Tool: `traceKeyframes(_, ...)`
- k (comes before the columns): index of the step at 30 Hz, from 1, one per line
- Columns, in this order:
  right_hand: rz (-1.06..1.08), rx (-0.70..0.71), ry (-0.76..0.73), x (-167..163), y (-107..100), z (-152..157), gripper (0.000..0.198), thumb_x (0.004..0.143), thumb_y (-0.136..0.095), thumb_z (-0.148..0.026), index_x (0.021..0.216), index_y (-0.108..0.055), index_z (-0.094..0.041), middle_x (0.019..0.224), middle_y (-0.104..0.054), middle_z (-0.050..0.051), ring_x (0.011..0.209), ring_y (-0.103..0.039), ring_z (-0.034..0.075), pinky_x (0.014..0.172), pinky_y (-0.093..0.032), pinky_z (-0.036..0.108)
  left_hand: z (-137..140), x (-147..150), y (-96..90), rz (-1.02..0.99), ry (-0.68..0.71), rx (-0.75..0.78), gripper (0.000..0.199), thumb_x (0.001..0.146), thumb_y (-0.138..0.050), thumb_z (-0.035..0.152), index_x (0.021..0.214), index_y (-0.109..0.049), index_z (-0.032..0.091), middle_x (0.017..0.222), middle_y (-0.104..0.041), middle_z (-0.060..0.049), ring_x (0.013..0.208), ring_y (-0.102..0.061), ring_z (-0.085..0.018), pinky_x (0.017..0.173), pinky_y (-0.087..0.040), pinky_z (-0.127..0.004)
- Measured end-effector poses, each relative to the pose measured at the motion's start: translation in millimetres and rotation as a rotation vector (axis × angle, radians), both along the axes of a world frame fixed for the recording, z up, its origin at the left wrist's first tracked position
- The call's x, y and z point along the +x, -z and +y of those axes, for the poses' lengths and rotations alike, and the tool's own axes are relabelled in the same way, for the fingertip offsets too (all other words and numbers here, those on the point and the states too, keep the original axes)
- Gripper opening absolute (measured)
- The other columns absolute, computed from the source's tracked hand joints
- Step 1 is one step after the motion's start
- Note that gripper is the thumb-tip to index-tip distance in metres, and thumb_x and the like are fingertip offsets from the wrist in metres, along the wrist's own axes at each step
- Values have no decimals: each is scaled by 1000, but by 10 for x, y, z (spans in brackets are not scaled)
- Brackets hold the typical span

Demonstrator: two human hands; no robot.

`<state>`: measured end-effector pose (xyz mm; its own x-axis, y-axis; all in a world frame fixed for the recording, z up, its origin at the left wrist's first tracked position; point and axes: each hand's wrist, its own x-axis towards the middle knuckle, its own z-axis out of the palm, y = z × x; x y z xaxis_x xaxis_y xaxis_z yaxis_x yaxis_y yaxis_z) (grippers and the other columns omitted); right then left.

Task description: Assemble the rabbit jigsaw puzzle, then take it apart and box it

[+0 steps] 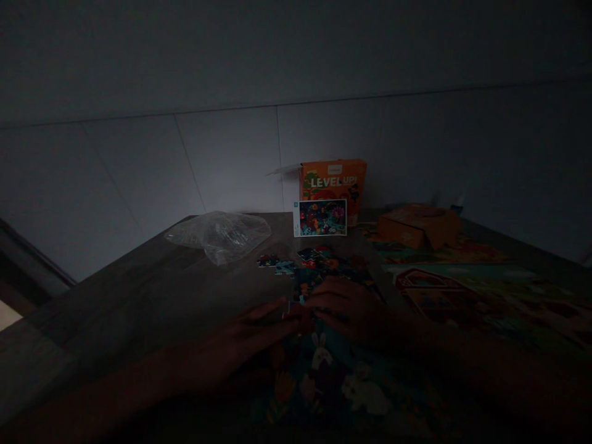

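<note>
A partly assembled jigsaw puzzle [319, 391] stretches away from me on the dark table, with white rabbits and flowers on its near part. My left hand [254, 336] reaches in from the left, fingers stretched and apart at the puzzle's left edge, close to a puzzle piece [295, 308]. Across the puzzle's middle lies my right hand [345, 302], its fingers extended over the pieces and hiding part of them. Dim light makes the fingertips hard to see. Joined puzzle pieces [276, 264] stick out to the left at the far end.
Behind the puzzle stand a small picture card [322, 219] and an orange box [335, 176] with its flap open. A clear plastic bag [222, 236] lies at the back left. To the right are another orange box [416, 225] and a farm-picture puzzle [444, 296]. A wall [240, 154] rises behind.
</note>
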<state>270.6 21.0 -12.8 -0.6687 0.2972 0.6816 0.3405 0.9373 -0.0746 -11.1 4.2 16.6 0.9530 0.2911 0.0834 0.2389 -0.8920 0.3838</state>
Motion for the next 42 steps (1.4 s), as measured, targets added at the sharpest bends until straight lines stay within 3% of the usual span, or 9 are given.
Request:
traceKeyframes(6, -10, 26, -3, 0, -12, -3, 20, 94, -51, -14, 112, -61, -15, 101, -67, 10, 99, -62, 18, 85, -55, 31, -23, 40, -37, -9, -24, -28, 72, 97, -49, 19, 156, -7, 24, 108, -71, -5, 133, -47, -27, 120, -20, -55)
traceKeyframes(15, -21, 38, -3, -2, -26, -6, 19, 95, -50, -15, 110, -62, -15, 100, -67, 10, 96, -62, 17, 84, -55, 32, -19, 43, -41, -17, -7, -15, 66, 98, -47, 21, 155, -12, 24, 109, -71, -5, 127, -53, -26, 121, -18, -53)
traceKeyframes(21, -19, 73, 18, 3, -5, -6, 19, 95, -50, -16, 111, -60, -15, 99, -68, 9, 96, -62, 18, 84, -55, 33, -29, 34, -58, -9, -7, 27, 66, 98, -47, 22, 155, -13, 23, 125, -66, -10, 131, -50, -28, 119, -23, -52)
traceKeyframes(25, -2, 30, 44, 3, 3, -22, 23, 96, -49, -18, 117, -56, -16, 100, -68, 9, 94, -62, 18, 83, -55, 32, -33, 37, -59, -29, 2, 8, 64, 99, -46, 22, 154, -14, 22, 118, -69, -9, 125, -55, -26, 120, -21, -50)
traceKeyframes(32, -12, -25, 63, 1, -4, -30, 28, 95, -50, -18, 122, -53, -16, 101, -67, 9, 93, -62, 19, 81, -54, 32, -8, 37, -34, -1, 18, 11, 68, 98, -47, 20, 155, -11, 21, 115, -70, -7, 134, -47, -25, 122, -12, -51)
traceKeyframes(37, -8, -5, 76, -1, -4, -33, 27, 94, -51, -17, 121, -55, -16, 103, -68, 10, 95, -62, 18, 83, -54, 32, -7, 21, -36, 3, -1, 88, 66, 97, -50, 22, 154, -17, 21, 139, -56, -10, 146, -24, -27, 121, -21, -50)
traceKeyframes(42, -6, 25, 64, -2, 15, -19, 26, 95, -50, -17, 120, -56, -16, 103, -69, 9, 96, -63, 18, 84, -55, 32, 10, -10, 16, -5, 3, 122, 65, 96, -51, 21, 154, -21, 22, 149, -45, -9, 146, -23, -29, 120, -23, -51)
